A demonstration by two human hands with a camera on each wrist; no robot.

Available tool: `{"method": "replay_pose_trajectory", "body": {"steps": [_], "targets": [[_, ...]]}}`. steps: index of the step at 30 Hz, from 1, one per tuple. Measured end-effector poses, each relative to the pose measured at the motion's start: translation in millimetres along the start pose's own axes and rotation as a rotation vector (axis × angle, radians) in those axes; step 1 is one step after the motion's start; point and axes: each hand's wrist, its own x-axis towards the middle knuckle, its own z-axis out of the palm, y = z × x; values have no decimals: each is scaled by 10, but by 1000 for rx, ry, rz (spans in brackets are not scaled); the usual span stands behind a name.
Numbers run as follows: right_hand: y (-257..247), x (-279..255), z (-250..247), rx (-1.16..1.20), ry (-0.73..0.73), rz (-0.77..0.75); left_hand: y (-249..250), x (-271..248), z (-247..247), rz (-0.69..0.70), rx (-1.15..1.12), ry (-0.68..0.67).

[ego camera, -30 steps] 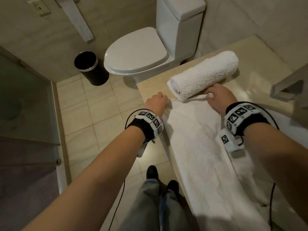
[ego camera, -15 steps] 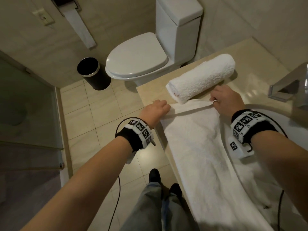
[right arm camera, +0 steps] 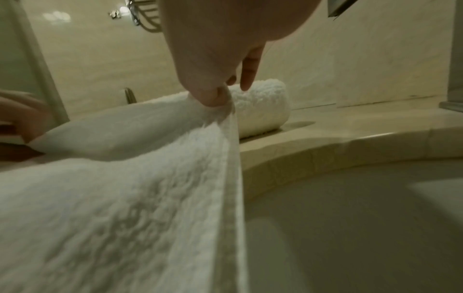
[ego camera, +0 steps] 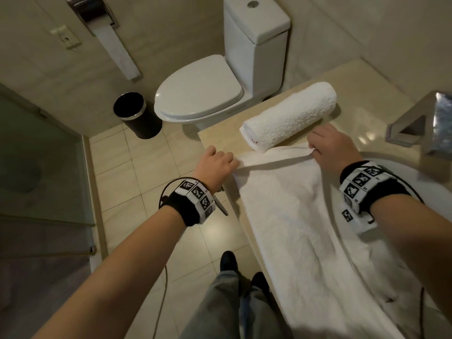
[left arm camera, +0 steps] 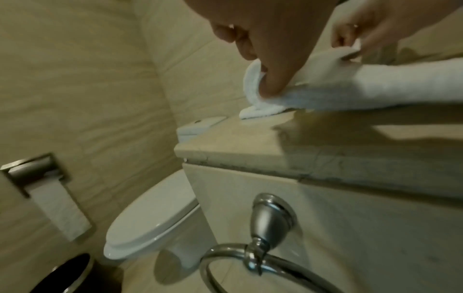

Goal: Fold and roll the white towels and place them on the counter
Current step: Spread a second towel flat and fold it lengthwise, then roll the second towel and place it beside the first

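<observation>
Left hand (ego camera: 215, 165) pinching the far left corner of the flat white towel (ego camera: 288, 226) at the counter's (ego camera: 220, 140) left edge. Right hand (ego camera: 332, 148) pinching the far right corner, lifted slightly. Rolled towel (ego camera: 291, 116) just beyond, near the counter's far edge

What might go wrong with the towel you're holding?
The flat towel hangs past the counter edge near the left hand, so it might slide to the floor. The right hand pinches a corner right beside the rolled towel; lifting could nudge that roll. Part lies over the sink, maybe damp.
</observation>
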Motion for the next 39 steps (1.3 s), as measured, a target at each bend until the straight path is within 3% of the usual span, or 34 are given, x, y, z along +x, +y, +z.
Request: {"method": "replay_pose_trajectory", "body": {"steps": [2,4,6,9,11,15,18,20,23,27,30,33,36,39], "targets": [[9,2,-36,-32,28,-13,-23,-26,22,78,55,76],[6,-43,-2,-35,-6,-57,-9,-57,51,90,35,35],[9,-86,78,23,-87,-11,29,-88,33,-10,-69,-16],[12,-93,137,197,-251,265,107,-62,-15,-381,-417,-145],[0,-75,127,337,-289,351,114,-18,2,-549,-636,-193],[-51,-22,52,475,-316,401,87,56,45,-608,-769,-266],[-66,8,-51,534,-269,456,35,61,19,-629,-824,-125],[-48,30,-118,554,-209,493,5,42,-42,-563,-852,-29],[13,51,-155,506,-113,514,-19,-11,-153,-356,-828,98],[26,-11,-121,393,-69,420,-9,-76,-172,-178,-746,79],[-4,-93,-137,356,-17,405,38,-134,-128,205,-522,141],[-16,-171,-116,334,-92,376,80,-159,-33,522,-245,166],[-27,-230,-125,261,-241,320,132,-181,-18,605,-100,155],[-75,-272,-123,149,-263,143,130,-142,6,550,-67,174]]}}
